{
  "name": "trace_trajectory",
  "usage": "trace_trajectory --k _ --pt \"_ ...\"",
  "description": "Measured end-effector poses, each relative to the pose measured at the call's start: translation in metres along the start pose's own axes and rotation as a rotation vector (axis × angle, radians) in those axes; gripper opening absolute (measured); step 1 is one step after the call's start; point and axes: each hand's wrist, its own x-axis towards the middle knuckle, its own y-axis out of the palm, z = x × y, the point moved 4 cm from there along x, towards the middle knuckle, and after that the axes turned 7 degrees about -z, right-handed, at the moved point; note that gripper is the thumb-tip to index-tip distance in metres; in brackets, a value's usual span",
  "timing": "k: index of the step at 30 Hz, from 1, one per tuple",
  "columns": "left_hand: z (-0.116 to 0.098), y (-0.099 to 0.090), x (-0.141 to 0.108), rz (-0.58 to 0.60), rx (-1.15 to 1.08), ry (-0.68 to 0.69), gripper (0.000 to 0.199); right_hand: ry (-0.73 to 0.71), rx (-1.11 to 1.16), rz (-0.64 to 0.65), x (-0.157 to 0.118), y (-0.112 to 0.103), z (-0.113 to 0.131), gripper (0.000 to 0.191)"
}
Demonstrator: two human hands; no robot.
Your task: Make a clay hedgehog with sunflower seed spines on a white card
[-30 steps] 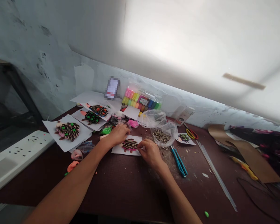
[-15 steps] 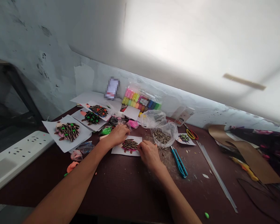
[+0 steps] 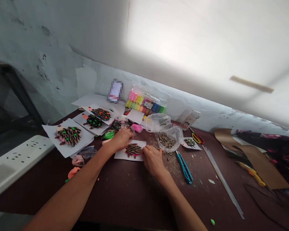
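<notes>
A white card [image 3: 120, 156] lies in front of me, bearing a hedgehog figure with striped sunflower seeds [image 3: 133, 149] as spines over a pink base with brown feet. My left hand [image 3: 122, 138] is over the card's upper left part, fingers bent and closed; what is under its fingertips is hidden. At the right edge of the card, my right hand [image 3: 153, 158] is closed in a pinch by the seeds, and whatever it holds is too small to make out. A small orange bit [image 3: 160, 150] shows beside its knuckles. Loose seeds [image 3: 167, 141] lie in a clear plastic bag [image 3: 174, 134].
Finished-looking hedgehog cards [image 3: 72, 134] lie at left, near a white power strip [image 3: 21, 160]. A teal utility knife [image 3: 184, 167], scissors [image 3: 197, 138], clear glue sticks [image 3: 223, 179] and a yellow glue gun [image 3: 252, 175] are at right. Coloured clay packs [image 3: 146, 102] stand against the wall.
My right hand has turned slightly at the card's right edge, its fingers curled a little more. My left hand stays on the card. The whole view has shifted very slightly.
</notes>
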Motion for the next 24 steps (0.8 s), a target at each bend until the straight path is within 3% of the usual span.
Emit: trace_trajectory --k 5,12,19,24 --pt "0.001 0.000 0.000 -0.005 -0.014 -0.011 0.023 0.054 0.060 0.034 0.001 -0.006 -0.005 0.016" --pt "0.002 0.001 -0.001 -0.007 -0.061 -0.002 0.021 0.114 0.094 -0.065 0.001 -0.014 -0.027 0.012" --pt "-0.004 -0.004 -0.005 -0.012 -0.041 -0.029 0.021 0.179 0.033 -0.063 0.002 -0.005 -0.038 0.015" --pt "-0.009 -0.011 -0.006 0.053 -0.057 -0.067 0.021 0.186 0.032 -0.028 0.002 0.004 -0.040 0.017"
